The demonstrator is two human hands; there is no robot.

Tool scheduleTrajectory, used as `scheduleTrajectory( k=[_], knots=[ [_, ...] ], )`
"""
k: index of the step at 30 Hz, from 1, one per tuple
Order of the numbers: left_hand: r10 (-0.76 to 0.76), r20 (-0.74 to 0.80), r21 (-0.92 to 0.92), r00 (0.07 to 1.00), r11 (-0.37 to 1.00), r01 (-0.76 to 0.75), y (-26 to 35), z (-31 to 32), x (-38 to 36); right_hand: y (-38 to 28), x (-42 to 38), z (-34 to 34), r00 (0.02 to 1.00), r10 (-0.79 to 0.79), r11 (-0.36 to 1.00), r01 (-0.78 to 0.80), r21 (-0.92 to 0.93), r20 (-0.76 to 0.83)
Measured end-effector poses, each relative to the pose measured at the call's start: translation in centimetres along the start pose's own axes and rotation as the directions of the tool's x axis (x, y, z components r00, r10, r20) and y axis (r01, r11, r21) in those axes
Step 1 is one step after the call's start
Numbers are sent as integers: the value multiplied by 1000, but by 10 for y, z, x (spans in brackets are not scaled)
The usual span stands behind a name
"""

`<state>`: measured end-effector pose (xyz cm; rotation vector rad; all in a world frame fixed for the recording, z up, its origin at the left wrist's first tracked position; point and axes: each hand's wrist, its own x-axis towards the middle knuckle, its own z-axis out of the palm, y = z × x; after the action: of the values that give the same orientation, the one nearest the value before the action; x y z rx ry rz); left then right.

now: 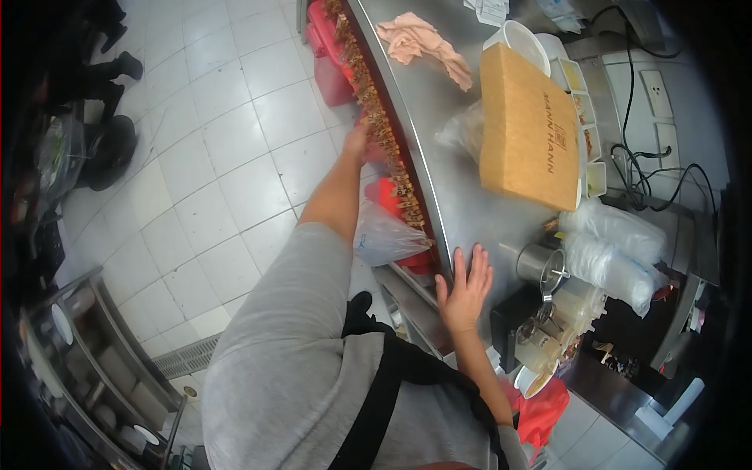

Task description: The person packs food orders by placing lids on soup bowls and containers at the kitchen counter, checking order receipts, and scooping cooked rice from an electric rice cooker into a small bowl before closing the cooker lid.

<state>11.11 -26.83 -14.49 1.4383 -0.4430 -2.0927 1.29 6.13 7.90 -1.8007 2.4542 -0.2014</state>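
Observation:
My left hand (356,142) reaches out along the counter's side, against a long row of small brown and yellowish pieces (377,117) that runs beside the counter edge. Its fingers are hidden there, so their grip does not show. Red bags or cloths (335,81) hang by the row, and a clear plastic bag (384,233) hangs at its near end. My right hand (466,290) lies flat, fingers spread, on the steel counter (446,176) by its edge. A metal pot (540,265) stands to the right of that hand.
On the counter are a cardboard box (529,129) marked MANN HANN, a pink cloth (423,45), a white tub (518,41) and plastic-wrapped stacks (611,251). Cables (633,168) hang by wall outlets. A shelf rack (86,368) stands at left; another person's legs (98,78) show upper left.

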Motion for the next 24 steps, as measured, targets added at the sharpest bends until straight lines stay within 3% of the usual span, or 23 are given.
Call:
scheduleTrajectory(
  k=[5, 8, 9, 10, 11, 13, 14, 15, 16, 18, 19, 20, 22, 24],
  knots=[
    [70, 122, 118, 990, 989, -84, -16, -31, -10, -3, 1, -5, 999, 24, 999, -25, 27, 21],
    [108, 210, 334, 972, 926, -175, -10, -78, 6, -2, 1, -2, 999, 32, 998, -31, 62, -11],
    [172, 121, 385, 978, 900, -206, -4, -93, 8, 2, 0, -1, 1000, 26, 997, -26, 76, -4],
    [185, 212, 434, 960, 862, -262, 6, -109, 15, 4, -2, -1, 999, 45, 996, -47, 77, 29],
    [172, 215, 610, 961, 745, -269, 22, -120, 25, 11, -4, 5, 999, 37, 997, -36, 69, -10],
    [195, 205, 758, 959, 588, -281, 38, -157, 36, 17, -11, 11, 999, 31, 998, -30, 64, -17],
    [261, 544, 816, 797, 54, -575, 41, -195, 77, 28, -14, 17, 999, 36, 996, -34, 78, -34],
    [234, 347, 906, 908, 166, -389, 44, -167, 29, 41, -18, 26, 998, 26, 996, -21, 92, -57],
    [178, 340, 897, 923, 235, -376, 41, -126, -43, 51, -21, 39, 994, 27, 994, -15, 110, -103],
    [88, 610, 756, 788, 233, -612, 16, -90, -114, 67, -35, 49, 982, 9, 983, 26, 181, -191],
    [91, 697, 694, 711, 164, -702, -3, -55, -164, 71, -45, 47, 972, -6, 971, 62, 230, -235],
    [112, 778, 607, 618, 117, -786, 15, -64, -217, 14, -34, 34, 952, -120, 940, 200, 275, -282],
    [79, 805, 560, 588, 224, -798, -11, -13, -324, 0, -62, -7, 909, -255, 842, 376, 387, -329],
    [147, 878, 425, 455, 197, -883, -39, 19, -385, -5, -94, -51, 873, -344, 757, 476, 449, -345]
  ],
)
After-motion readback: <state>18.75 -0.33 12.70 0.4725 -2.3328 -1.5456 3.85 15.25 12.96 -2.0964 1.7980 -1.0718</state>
